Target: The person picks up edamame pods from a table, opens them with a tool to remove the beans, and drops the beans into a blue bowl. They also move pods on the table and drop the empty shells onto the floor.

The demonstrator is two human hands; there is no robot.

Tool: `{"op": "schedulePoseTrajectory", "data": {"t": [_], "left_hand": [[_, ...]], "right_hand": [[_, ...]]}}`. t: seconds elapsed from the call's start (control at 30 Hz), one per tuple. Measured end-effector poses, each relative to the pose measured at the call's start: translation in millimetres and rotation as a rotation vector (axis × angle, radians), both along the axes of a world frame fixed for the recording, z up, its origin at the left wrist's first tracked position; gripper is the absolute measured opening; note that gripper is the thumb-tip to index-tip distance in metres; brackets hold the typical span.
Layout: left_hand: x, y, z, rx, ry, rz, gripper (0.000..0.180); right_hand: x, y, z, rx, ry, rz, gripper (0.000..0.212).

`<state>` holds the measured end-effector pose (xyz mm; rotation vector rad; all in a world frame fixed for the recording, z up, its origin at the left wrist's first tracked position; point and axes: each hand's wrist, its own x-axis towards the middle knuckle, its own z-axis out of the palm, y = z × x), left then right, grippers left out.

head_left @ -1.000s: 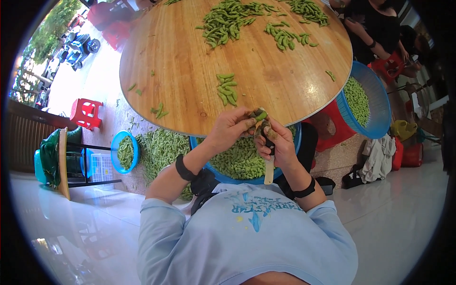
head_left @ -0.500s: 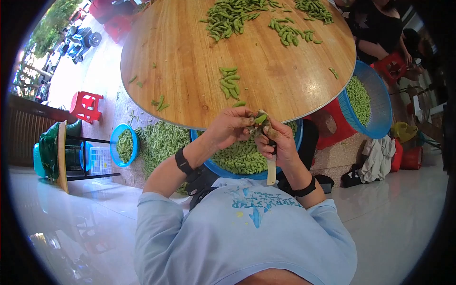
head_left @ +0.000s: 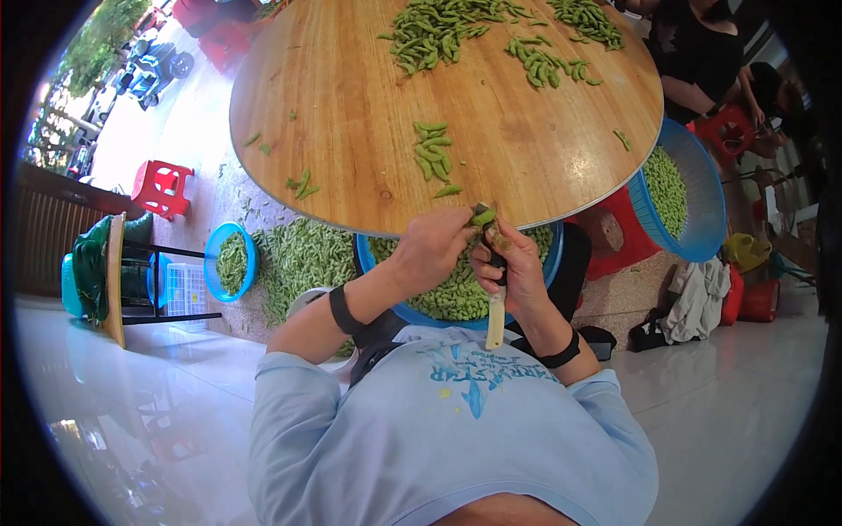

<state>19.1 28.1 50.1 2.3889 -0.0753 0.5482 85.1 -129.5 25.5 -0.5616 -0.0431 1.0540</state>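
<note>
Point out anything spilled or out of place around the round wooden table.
Loose green pods lie heaped on the speckled tan floor, just right of the small round blue basin. They look odd because no container holds them; whether spilled or deliberate is unclear.

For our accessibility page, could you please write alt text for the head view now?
A person's left hand and right hand meet at a green pod above a blue basin of shelled beans, the right holding a cream-handled tool. More pods lie on a round wooden table.
</note>
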Motion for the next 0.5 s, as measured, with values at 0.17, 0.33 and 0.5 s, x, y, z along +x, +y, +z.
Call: {"op": "schedulePoseTrajectory", "data": {"t": [0.17, 0.33, 0.5], "left_hand": [[-1.5, -1.6, 9.4, -0.541, 0.230, -0.023, 0.014], [-4.3, -2.9, 10.9, -0.595, 0.280, -0.010, 0.011], [-5.5, 2.6, -4.1, -0.272, 0.165, 0.012, 0.009]], "right_hand": [[-1.9, -3.4, -0.4, -0.062, -0.138, -0.016, 0.019], [-8.6, -2.6, -0.9, -0.122, -0.292, -0.090, 0.023], [-4.9, 0.1, -6.9, -0.374, -0.888, -0.318, 0.027]]}}
